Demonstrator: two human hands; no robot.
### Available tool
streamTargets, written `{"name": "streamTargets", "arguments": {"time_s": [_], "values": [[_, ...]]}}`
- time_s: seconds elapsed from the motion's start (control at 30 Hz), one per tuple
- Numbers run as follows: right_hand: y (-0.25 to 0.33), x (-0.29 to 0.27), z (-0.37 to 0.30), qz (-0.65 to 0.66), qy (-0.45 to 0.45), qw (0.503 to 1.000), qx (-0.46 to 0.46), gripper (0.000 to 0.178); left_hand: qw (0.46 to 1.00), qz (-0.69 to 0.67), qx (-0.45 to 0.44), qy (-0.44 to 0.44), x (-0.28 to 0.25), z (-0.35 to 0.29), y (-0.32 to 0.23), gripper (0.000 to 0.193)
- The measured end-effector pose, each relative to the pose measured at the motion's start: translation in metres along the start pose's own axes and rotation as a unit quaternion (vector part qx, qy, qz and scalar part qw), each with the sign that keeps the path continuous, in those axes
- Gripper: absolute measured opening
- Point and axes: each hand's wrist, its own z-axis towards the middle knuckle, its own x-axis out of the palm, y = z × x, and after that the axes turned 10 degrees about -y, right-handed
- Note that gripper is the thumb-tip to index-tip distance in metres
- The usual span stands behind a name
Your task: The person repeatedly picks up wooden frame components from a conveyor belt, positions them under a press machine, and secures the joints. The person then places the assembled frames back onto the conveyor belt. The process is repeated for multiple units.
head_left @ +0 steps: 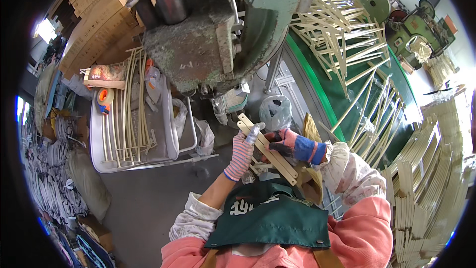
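Two flat, pale wooden strips with rounded ends and small holes near the ends lie side by side, slanting in front of my apron. My left hand, in a pink-striped glove with silvery tape round the thumb, is closed on their upper part. From the other side my right hand grips their middle, in a pink and blue glove with dark-stained fingers. Part of its fingers is hidden behind the strips. Just beyond my hands is the lower end of a worn green-grey machine.
At left stands a white tub with long thin strips and a tape roll. A green table at right bears piled strips. Stacked wooden strips stand at far right. A plastic bag sits beyond my hands.
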Motion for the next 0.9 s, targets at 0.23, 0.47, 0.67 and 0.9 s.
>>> {"name": "streamTargets", "arguments": {"time_s": [0.23, 0.47, 0.67, 0.9], "values": [[0.000, 0.006, 0.007, 0.051, 0.018, 0.998, -0.032, 0.046, 0.995, 0.095, 0.002, -0.039, 0.010, 0.008, -0.020, 0.033], [0.017, -0.001, 0.013, -0.138, -0.041, 0.988, -0.062, 0.038, 0.992, 0.092, -0.062, 0.062, -0.016, 0.025, -0.032, 0.052], [-0.001, -0.023, 0.027, -0.157, -0.067, 0.971, -0.170, 0.037, 0.980, 0.063, -0.148, -0.119, -0.037, 0.014, -0.042, 0.067], [-0.008, -0.030, 0.035, 0.001, 0.045, 0.997, -0.070, 0.039, 0.985, 0.161, 0.010, -0.054, -0.009, 0.002, 0.000, 0.040]]}}
